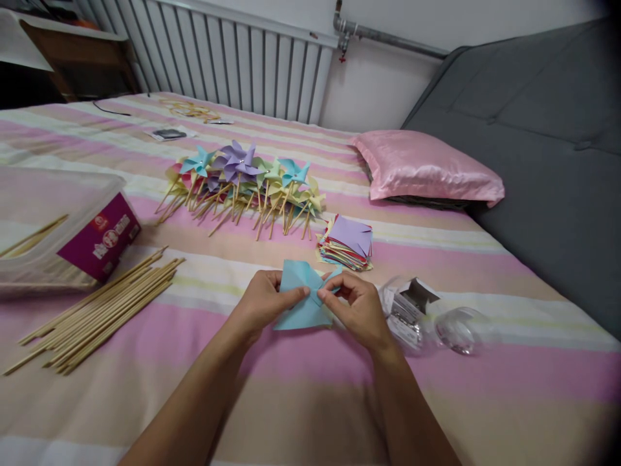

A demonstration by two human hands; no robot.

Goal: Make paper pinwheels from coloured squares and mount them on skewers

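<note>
Flanking blue paper point(303, 298): skewers point(97, 310), paper stack point(347, 243)

Home bedroom, striped bedsheet point(436, 259), pink pillow point(427, 168), wall radiator point(233, 58)

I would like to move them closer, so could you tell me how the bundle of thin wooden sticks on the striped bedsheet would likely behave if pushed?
The thin wooden sticks lie loose and unbound, so a push would probably scatter or fan them. Being round and slender, they may roll on the striped bedsheet, though the soft fabric should slow them. They look light and could snap if bent.
</note>
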